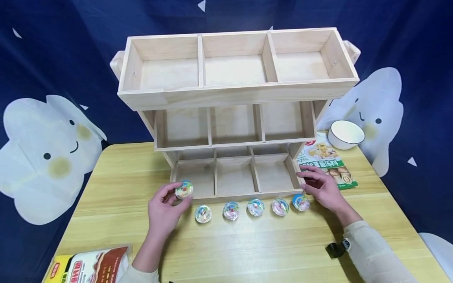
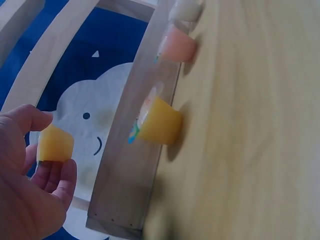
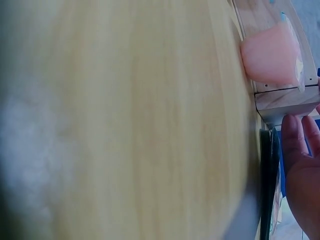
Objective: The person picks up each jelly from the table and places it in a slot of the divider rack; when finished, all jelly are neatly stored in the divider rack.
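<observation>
My left hand pinches a yellow jelly cup between thumb and fingers, over the left front corner of the bottom tray. That tray belongs to a three-tier wooden rack. My right hand is at the tray's right front corner, fingers fairly straight and touching or very near the wood. Along the tray's front stands a row of jelly cups: a yellow one at the left end, a pink one by my right hand, and several between. Their foil lids face up.
A green-and-white food packet lies right of the rack, beside a white bowl. At the table's front left is a yellow, white and brown bag. A dark blue curtain with cloud figures hangs behind the table.
</observation>
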`<state>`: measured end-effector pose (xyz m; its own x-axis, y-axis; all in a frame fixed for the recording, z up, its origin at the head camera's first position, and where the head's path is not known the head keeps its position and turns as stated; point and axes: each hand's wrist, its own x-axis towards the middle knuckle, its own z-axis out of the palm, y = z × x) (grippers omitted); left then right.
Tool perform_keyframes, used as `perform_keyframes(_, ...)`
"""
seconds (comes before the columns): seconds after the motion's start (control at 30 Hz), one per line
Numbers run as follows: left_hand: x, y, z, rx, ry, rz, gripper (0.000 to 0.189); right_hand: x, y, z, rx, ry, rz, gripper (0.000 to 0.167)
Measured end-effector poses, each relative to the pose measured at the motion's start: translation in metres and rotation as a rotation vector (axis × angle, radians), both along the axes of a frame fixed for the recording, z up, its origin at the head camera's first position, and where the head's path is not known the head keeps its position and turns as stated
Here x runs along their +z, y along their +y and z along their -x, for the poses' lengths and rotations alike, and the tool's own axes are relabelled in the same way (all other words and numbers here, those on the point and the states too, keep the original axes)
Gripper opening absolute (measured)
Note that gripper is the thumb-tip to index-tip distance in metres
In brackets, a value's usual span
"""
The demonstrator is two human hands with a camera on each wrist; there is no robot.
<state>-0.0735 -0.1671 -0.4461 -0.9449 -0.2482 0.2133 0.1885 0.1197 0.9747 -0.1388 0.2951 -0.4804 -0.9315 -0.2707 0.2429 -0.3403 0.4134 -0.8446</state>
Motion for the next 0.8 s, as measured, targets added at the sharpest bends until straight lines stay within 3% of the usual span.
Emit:
perform_keyframes(0.27, 0.005, 0.008, 0.028, -0.044, -0.065, -0.005, 0.045, -0.003, 0.003, 0.002, -0.017, -0.016, -0.009, 0.033)
perform_keyframes(0.43, 0.004, 0.012, 0.044, -0.058, -0.063, 0.002, 0.043, -0.003, 0.001, 0.002, -0.011, -0.006, -0.009, 0.034)
perform_keyframes(0.8, -0.006, 0.019, 0.066, -0.074, -0.121, 0.043, 0.045, -0.003, 0.001, 0.002, -0.011, -0.022, -0.010, 0.033)
